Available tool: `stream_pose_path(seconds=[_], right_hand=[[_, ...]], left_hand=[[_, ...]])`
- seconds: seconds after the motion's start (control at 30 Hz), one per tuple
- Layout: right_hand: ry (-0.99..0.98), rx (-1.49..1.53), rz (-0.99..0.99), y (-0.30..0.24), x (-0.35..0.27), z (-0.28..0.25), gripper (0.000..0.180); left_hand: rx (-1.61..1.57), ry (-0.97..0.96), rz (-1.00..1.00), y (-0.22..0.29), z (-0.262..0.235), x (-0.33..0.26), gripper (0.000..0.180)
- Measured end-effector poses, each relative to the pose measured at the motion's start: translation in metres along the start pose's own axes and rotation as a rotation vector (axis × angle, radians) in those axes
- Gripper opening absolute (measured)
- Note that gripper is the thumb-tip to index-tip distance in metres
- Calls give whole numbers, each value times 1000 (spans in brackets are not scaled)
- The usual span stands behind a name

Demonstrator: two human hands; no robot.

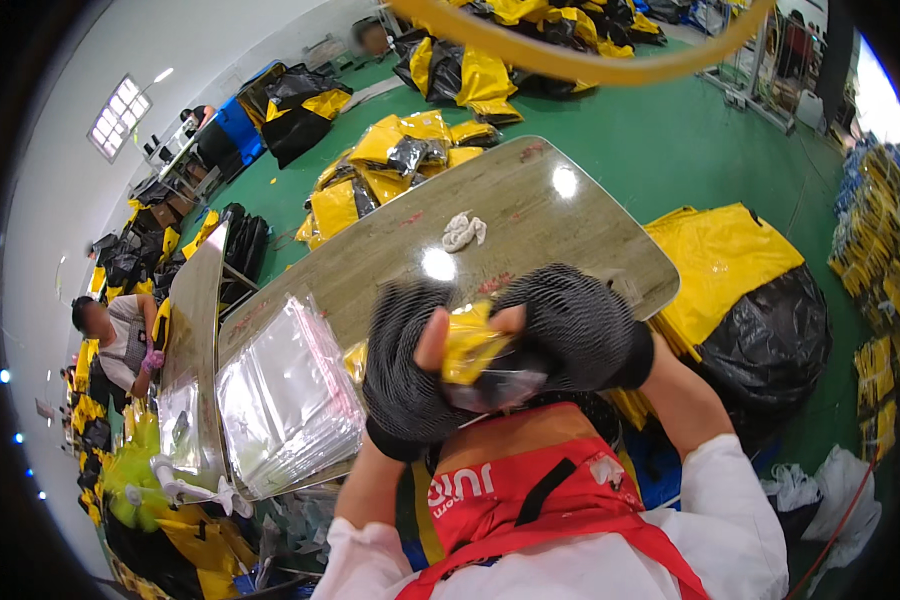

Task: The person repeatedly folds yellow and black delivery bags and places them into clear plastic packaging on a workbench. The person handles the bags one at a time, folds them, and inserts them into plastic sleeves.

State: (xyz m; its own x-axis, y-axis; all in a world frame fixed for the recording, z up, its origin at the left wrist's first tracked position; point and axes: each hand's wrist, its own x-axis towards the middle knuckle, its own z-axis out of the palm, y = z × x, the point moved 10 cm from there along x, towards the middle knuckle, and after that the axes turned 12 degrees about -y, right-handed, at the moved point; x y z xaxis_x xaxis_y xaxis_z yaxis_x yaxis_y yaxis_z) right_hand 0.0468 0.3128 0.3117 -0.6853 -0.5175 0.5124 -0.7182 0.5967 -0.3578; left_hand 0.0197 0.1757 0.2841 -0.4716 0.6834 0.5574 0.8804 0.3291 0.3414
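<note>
My left hand point(405, 365), in a black mesh glove with bare fingertips, is closed on a folded yellow-and-black item point(473, 345) held close in front of my body. My right hand point(575, 330), gloved the same way, grips its other side, thumb on top. Shiny clear plastic shows along the item's lower edge; its exact kind cannot be made out. Left of my left hand, a stack of flat clear plastic bags point(285, 395) lies on the wood-look table point(370, 255). Beyond my hands, a crumpled white cloth point(463, 231) rests on the tabletop.
Bagged yellow-and-black packs point(385, 165) are heaped past the table's far edge. A large yellow-and-black bundle point(735, 285) stands at the right. A person point(125, 340) works at another table point(195, 350) on the left. A yellow hoop point(590, 65) crosses the top of the view.
</note>
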Motion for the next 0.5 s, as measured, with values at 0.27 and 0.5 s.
stream_pose_path(seconds=[0.27, 0.5], right_hand=[[631, 987, 413, 93, -68, 0, 73], [457, 929, 728, 151, -70, 64, 27]], left_hand=[[101, 56, -420, -107, -20, -62, 89], [-674, 471, -500, -101, -12, -58, 64]])
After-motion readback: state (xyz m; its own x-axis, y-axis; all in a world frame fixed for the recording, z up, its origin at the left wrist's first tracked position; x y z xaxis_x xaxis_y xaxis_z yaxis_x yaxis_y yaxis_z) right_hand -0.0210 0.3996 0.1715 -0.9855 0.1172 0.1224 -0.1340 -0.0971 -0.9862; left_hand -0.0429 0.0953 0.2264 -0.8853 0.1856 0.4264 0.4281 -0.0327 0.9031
